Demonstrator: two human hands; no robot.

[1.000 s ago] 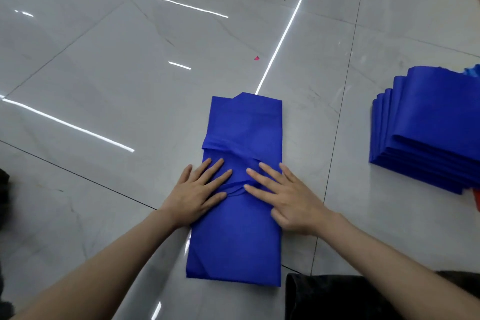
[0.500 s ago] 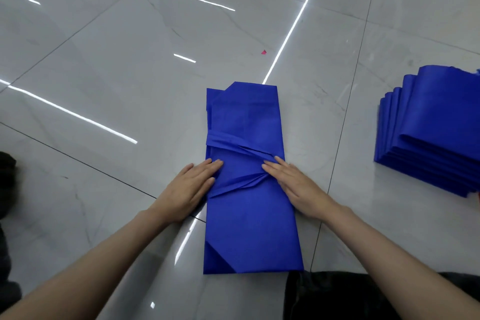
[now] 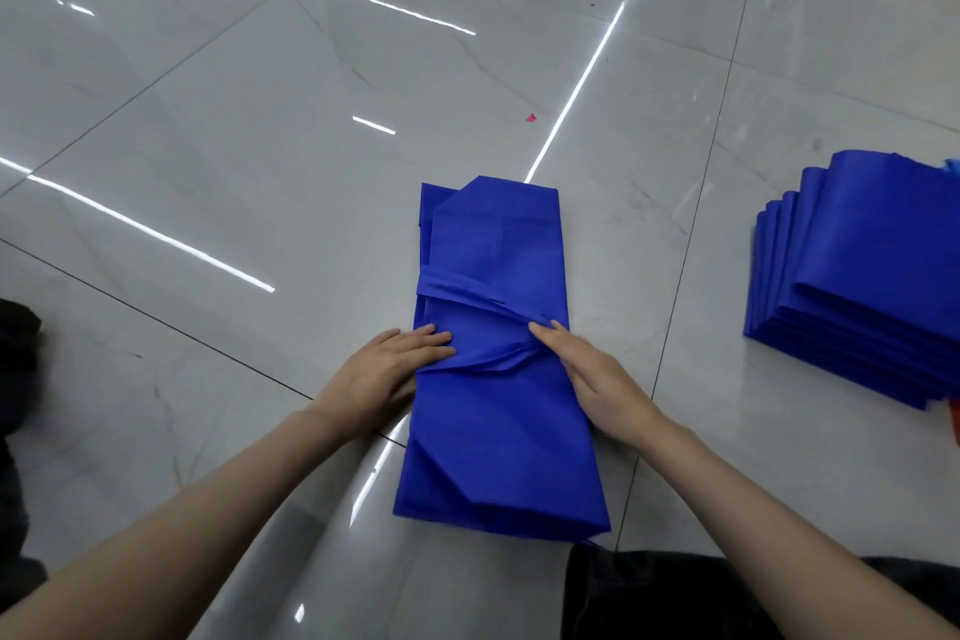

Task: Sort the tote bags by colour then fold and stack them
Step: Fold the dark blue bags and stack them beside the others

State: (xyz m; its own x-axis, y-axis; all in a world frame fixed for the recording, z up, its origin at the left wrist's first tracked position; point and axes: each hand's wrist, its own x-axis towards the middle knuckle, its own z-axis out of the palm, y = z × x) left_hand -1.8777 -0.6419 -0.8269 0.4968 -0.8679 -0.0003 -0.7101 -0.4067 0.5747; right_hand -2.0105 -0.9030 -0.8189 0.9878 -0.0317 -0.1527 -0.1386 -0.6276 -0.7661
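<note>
A blue tote bag (image 3: 498, 431) lies on the glossy floor in front of me, folded into a long narrow strip, its handles crossing its middle. My left hand (image 3: 387, 369) rests flat at the strip's left edge, fingertips on the fabric beside the handles. My right hand (image 3: 592, 374) lies flat on the right edge, fingers straight and pressing the cloth. A stack of folded blue tote bags (image 3: 862, 276) sits on the floor to the right, apart from both hands.
Grey marble floor tiles (image 3: 234, 146) spread all around. A small pink scrap (image 3: 530, 118) lies beyond the bag. Something red (image 3: 955, 424) peeks in at the right edge below the stack. Dark clothing (image 3: 649, 592) shows at the bottom and dark fabric (image 3: 15, 353) at the left.
Both hands have slid outward from the bag's middle to its left and right edges, smoothing the handles flat. The view has shifted slightly.
</note>
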